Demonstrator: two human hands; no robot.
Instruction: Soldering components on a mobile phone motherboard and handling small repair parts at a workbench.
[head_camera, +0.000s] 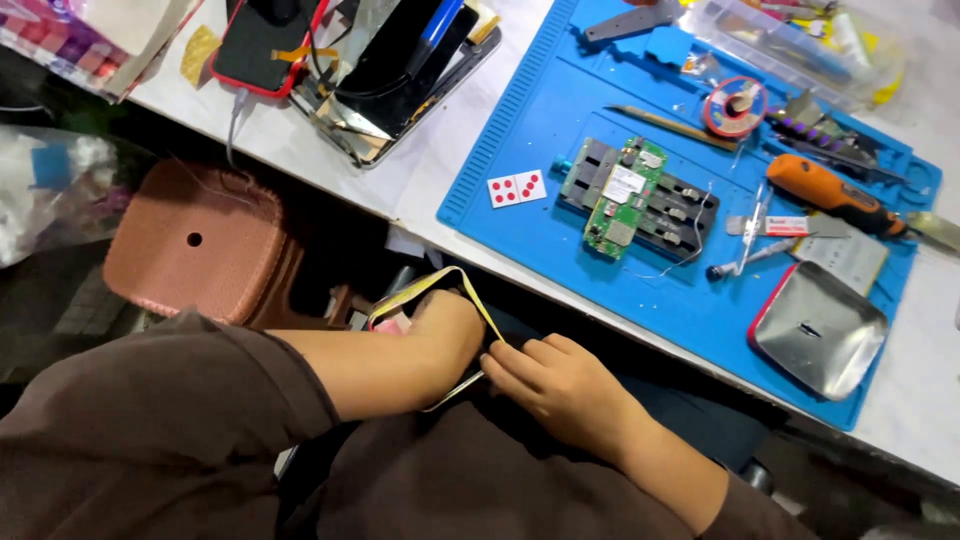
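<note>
Closest in, below the table edge, the left hand (448, 325) is curled into a fist with a thin yellowish band (440, 283) looped over it, while the right hand (560, 385) pinches the band's lower end between fingertips at the left hand's side. Left of them stands a brown plastic stool (195, 240). Beyond, on the white table (420, 175), a blue repair mat (560, 250) carries a green circuit board (622, 198) clamped in a dark holder (680, 210), an orange-handled screwdriver (835, 192), tweezers (752, 225) and a metal tray (820, 330).
</note>
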